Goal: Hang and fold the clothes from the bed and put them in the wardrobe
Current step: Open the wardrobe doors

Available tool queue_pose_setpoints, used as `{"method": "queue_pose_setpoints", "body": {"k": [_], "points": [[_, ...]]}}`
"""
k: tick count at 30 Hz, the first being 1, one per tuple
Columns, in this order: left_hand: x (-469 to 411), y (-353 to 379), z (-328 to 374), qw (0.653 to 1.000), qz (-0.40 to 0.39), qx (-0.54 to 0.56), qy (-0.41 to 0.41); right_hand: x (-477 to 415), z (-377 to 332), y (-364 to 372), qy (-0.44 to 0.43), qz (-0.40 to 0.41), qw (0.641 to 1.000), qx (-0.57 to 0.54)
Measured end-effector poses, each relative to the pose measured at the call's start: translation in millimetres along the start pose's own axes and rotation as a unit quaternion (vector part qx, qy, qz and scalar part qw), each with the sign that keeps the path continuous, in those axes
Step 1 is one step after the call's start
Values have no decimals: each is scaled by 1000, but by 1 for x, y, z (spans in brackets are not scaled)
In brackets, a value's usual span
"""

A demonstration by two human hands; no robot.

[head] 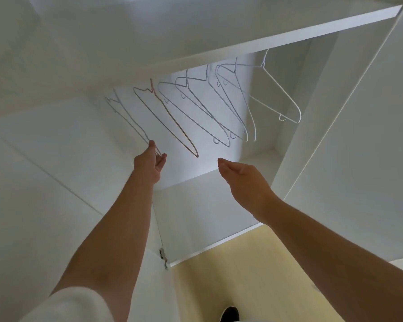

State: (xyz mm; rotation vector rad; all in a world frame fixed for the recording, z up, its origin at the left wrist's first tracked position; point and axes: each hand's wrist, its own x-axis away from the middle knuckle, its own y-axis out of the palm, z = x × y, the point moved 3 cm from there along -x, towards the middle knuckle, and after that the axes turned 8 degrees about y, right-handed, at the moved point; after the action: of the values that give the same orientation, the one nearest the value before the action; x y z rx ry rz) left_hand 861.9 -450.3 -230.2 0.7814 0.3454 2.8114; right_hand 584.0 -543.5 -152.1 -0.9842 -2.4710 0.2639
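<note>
Taking the leftmost hanger (pixel 130 120) as the reference, we locate it at the left end of the row inside the open wardrobe (pixel 289 31). Its hook runs up behind the front edge of the upper shelf, so the rail is hidden. Its long axis slants from upper left, at the hook, down to lower right, where the low corner ends at the left hand (pixel 150 162).

The left hand is the nearer one by far. Its thumb is raised on one side of the wire and its fingers (pixel 163 156) lie on the other, spread apart, with the low corner between them. We cannot tell whether skin touches wire; we judge that no pinch is made.

The right hand (pixel 242 177) is well apart, lower and to the right. Its fingers are straight, pressed together and pointing left, and it holds nothing.

A pink hanger (pixel 166 123) hangs just beside the first, on a near-parallel slant, and the other hangers (pixel 219 108) follow to the right.

We judge that the coming move is a closing grip and a lift along the slant to free the hook.

No clothes are in view.
</note>
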Motion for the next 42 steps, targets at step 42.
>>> {"method": "queue_pose_setpoints", "body": {"k": [42], "points": [[203,-9,-133,983,-26,-144,109,122,54,-63,-2,36,999,11]]}}
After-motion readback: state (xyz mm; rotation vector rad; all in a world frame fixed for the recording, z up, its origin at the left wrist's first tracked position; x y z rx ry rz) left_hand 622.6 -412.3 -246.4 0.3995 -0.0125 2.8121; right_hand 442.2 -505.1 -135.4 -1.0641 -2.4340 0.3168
